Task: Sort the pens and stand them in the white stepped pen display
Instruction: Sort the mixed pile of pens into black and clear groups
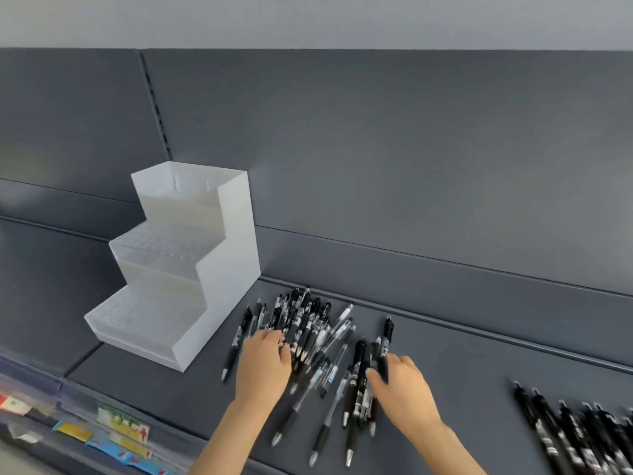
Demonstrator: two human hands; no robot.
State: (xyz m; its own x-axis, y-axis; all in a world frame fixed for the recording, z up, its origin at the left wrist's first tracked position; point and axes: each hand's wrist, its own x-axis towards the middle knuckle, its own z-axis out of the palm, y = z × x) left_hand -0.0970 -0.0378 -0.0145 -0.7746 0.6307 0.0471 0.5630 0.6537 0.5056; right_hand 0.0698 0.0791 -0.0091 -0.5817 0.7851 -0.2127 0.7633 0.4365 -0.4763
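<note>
A white stepped pen display (219,289) with three tiers stands on the dark grey shelf (479,365), and I see no pens in it. To its right lies a loose pile of black and clear pens (308,323). My left hand (265,363) rests on the pile's near left side, its fingertips among the pens. My right hand (404,382) lies at the pile's right side, fingers curled around a few black pens (359,378). A second group of black pens (582,437) lies at the far right, blurred.
The shelf's grey back panel (376,149) rises behind everything. A front rail with coloured price labels (113,430) runs along the lower left edge. Bare shelf lies between the pile and the right group of pens.
</note>
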